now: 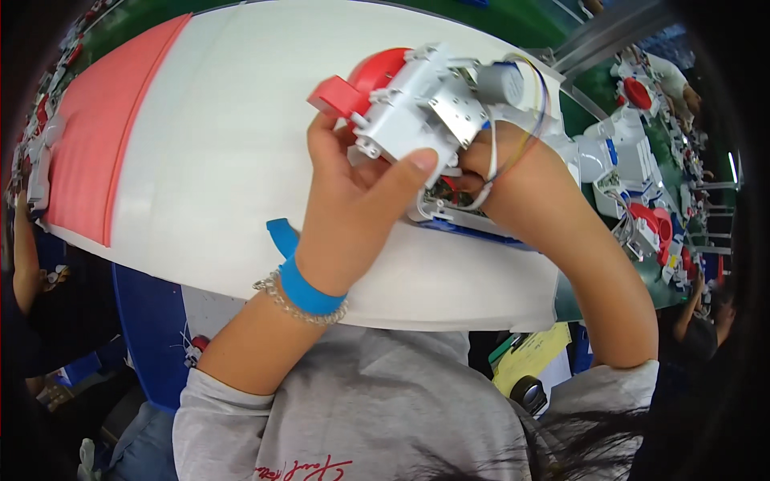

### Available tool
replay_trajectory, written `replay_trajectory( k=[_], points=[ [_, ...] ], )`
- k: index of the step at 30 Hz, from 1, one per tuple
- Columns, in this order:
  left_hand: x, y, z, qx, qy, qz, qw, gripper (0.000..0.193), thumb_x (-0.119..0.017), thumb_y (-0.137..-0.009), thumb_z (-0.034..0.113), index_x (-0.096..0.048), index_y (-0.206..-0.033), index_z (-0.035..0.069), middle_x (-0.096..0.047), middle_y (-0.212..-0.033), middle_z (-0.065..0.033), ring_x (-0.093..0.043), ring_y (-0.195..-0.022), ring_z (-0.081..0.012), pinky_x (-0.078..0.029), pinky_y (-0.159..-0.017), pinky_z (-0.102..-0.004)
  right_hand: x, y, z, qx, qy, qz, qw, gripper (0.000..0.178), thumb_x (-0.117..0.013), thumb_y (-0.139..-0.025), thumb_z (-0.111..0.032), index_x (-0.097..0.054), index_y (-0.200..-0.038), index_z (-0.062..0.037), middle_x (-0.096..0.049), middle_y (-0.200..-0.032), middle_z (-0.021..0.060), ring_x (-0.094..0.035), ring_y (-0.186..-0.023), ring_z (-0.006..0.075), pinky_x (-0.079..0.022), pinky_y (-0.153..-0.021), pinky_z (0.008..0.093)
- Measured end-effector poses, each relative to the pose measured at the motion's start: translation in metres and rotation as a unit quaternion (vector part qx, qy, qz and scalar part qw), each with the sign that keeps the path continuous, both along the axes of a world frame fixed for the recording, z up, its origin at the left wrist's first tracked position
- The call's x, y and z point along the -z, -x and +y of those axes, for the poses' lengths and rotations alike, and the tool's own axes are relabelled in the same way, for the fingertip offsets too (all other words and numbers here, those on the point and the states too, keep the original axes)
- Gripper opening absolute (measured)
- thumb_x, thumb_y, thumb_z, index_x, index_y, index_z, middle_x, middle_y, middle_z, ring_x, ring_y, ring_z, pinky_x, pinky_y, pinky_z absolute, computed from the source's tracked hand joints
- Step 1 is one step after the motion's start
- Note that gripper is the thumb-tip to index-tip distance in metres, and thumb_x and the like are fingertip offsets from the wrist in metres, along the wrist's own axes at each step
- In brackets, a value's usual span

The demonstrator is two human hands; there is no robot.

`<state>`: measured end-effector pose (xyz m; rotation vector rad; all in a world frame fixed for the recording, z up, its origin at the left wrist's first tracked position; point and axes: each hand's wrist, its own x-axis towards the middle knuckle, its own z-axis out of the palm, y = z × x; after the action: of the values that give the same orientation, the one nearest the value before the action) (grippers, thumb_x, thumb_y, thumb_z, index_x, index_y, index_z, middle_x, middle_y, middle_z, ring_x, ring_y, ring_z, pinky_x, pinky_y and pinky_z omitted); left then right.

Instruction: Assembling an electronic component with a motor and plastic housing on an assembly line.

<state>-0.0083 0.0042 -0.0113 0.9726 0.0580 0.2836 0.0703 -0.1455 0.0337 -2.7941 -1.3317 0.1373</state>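
Observation:
My left hand (349, 196) is closed round a white plastic mechanism (405, 120), thumb on its lower edge, and tilts it up above the table. The mechanism carries a red rounded part with a block (341, 96), a metal plate (459, 120) and a grey cylindrical motor (500, 83). Beneath it lies a white and blue housing (433, 213) with wiring inside. My right hand (509, 160) reaches in between the two, fingers curled at the housing's opening; what they pinch is hidden. Coloured wires (545, 104) loop over that hand.
The pieces are over a white table mat (224, 160) with a red mat (112, 128) at its left. On the right, more white and red assemblies (634, 168) line a green surface. Other people work at both sides. A blue strap (309, 293) circles my left wrist.

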Motion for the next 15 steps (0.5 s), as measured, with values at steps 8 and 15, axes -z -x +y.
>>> replay_trajectory(
  k=[8, 15],
  points=[
    [0.009, -0.002, 0.002, 0.000, -0.042, -0.021, 0.999, 0.075, -0.067, -0.079, 0.008, -0.014, -0.130, 0.000, -0.042, -0.120, -0.0152, -0.053, -0.103, -0.0204, -0.049, -0.080, -0.0297, 0.002, 0.000, 0.004, 0.014, -0.065, 0.056, 0.996, 0.013, -0.062, -0.070, -0.006, -0.060, -0.082, 0.0002, -0.059, -0.083, 0.0162, -0.057, -0.079, 0.0331, -0.049, -0.065, 0.0395],
    [0.014, -0.002, -0.001, -0.023, -0.044, -0.045, 0.998, 0.076, -0.068, -0.077, 0.010, -0.016, -0.132, 0.002, -0.038, -0.122, -0.0136, -0.049, -0.107, -0.0209, -0.049, -0.081, -0.0314, -0.004, 0.004, 0.011, 0.046, -0.098, 0.145, 0.983, 0.040, -0.060, -0.070, 0.001, -0.054, -0.110, -0.0024, -0.056, -0.104, 0.0181, -0.054, -0.095, 0.0362, -0.048, -0.079, 0.0388]
  ],
)
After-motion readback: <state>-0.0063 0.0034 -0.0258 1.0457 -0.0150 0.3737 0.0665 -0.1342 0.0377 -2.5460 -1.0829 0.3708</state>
